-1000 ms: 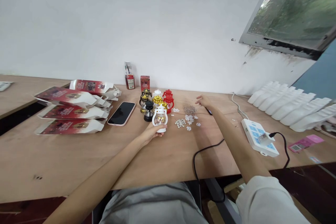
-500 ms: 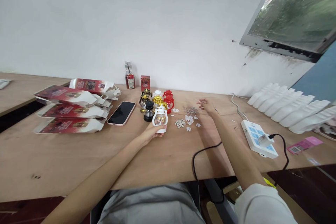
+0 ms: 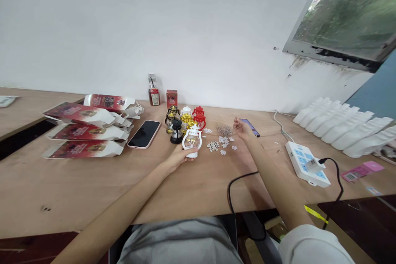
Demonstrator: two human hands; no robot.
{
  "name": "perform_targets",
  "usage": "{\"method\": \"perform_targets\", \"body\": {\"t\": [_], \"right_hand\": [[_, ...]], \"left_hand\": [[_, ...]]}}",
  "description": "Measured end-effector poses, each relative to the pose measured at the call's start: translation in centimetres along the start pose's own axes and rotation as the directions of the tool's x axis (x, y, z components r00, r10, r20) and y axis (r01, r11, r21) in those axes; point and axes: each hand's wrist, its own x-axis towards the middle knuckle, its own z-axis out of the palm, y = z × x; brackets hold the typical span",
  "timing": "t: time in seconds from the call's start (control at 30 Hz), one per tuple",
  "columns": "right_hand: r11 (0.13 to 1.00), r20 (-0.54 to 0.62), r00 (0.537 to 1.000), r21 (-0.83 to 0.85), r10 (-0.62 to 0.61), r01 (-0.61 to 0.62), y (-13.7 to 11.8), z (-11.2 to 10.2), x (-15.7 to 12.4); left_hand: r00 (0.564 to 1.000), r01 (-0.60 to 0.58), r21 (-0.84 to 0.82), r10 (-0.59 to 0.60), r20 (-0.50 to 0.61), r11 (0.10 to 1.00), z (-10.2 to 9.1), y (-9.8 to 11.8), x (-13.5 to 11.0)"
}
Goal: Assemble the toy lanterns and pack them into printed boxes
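Observation:
My left hand (image 3: 178,157) is wrapped round the base of a small white toy lantern (image 3: 192,140), holding it tilted just above the wooden table (image 3: 93,181). Behind it stands a cluster of little lanterns (image 3: 184,119) in gold, black, white and red. My right hand (image 3: 242,127) hovers with fingers pinched beside a pile of thin metal hooks (image 3: 225,129); what it pinches is too small to make out. Small white flower-shaped pieces (image 3: 220,143) lie scattered between the two hands.
A black phone (image 3: 144,133) lies left of the lanterns, next to stacked red-and-white boxes (image 3: 83,130). A second phone (image 3: 250,126) lies right of my right hand. A white power strip (image 3: 307,162) with a black cable, a row of white packages (image 3: 343,128), and a small bottle and red box by the wall.
My right hand has drawn back from the far side of the hook pile towards me, uncovering the second phone. My left hand has tilted and lifted the white lantern slightly.

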Motion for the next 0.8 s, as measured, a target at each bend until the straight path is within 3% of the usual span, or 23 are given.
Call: {"method": "perform_targets", "body": {"t": [0.3, 0.43, 0.57, 0.8], "right_hand": [[0.966, 0.205, 0.979, 0.250, 0.010, -0.062, 4.3, 6.2, -7.7], [0.937, 0.236, 0.970, 0.348, -0.065, -0.022, 4.6, 7.0, -9.6], [0.939, 0.310, 0.945, 0.343, -0.104, -0.009, 4.5, 7.7, -11.2], [0.947, 0.354, 0.920, 0.315, -0.172, 0.056, 4.5, 8.1, -12.4]], "left_hand": [[0.987, -0.012, 0.064, 0.001, 0.162, 0.998, -0.2, 0.4, -0.4], [0.990, -0.042, 0.057, 0.033, 0.137, 0.997, -0.3, 0.7, -0.2], [0.994, -0.082, -0.008, 0.083, 0.070, 0.997, -0.5, 1.4, -0.3], [0.966, -0.214, -0.181, 0.235, 0.103, 0.960, -1.4, 3.5, -1.2]]}}
